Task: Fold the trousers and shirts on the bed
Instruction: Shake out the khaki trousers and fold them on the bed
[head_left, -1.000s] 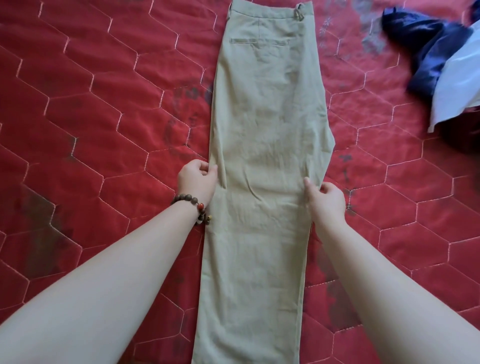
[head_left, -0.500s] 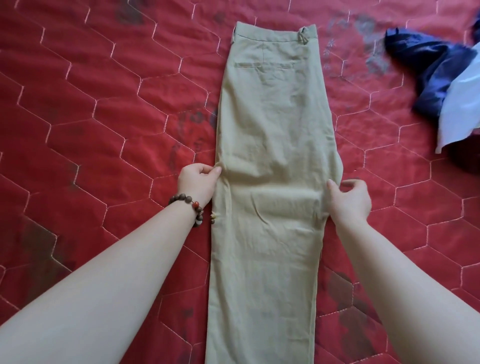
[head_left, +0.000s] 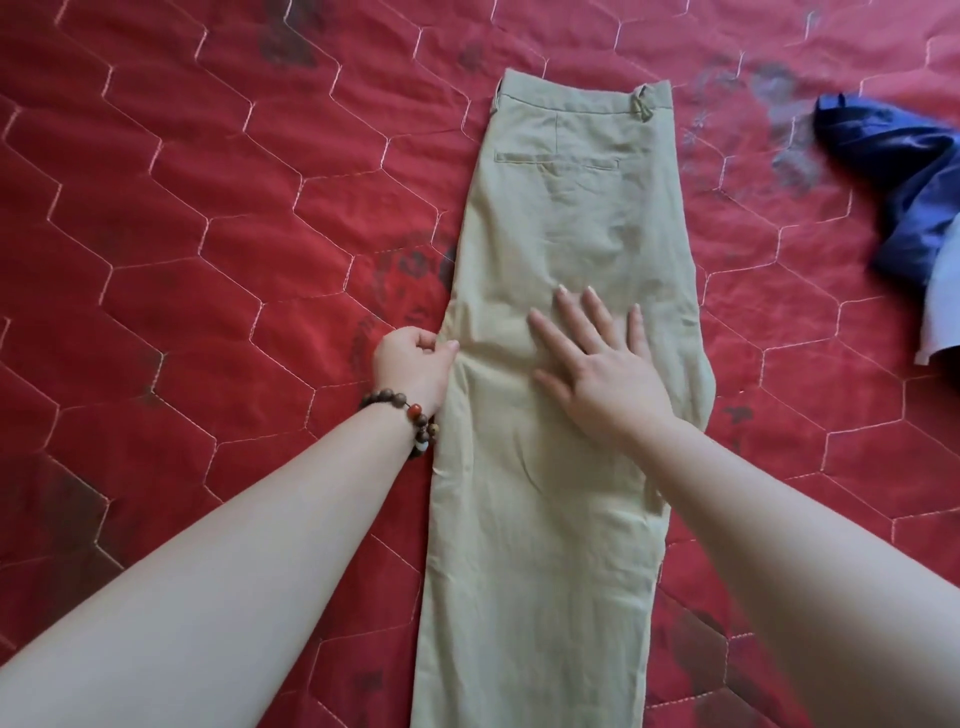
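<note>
Head view is looking down on a bed covered by a red quilted bedspread (head_left: 208, 249) stitched in hexagons. Toward the left, the left hand (head_left: 413, 366), wearing a beaded bracelet (head_left: 415, 421) at the wrist, is pinching the left edge of the khaki trousers (head_left: 566, 218), its grip curled tight round a small fold of cloth. These trousers are lying flat down the middle of the bed, doubled leg over leg, waistband at the far end and back pocket facing up. Just to the right, the right hand (head_left: 602, 374) is resting palm down on the cloth, fingers straight and spread, gripping nothing. Farther right, well apart from the trousers, a dark blue garment (head_left: 904, 171) is lying crumpled, partly overlapping a pale garment (head_left: 943, 306) at the frame's edge.
</note>
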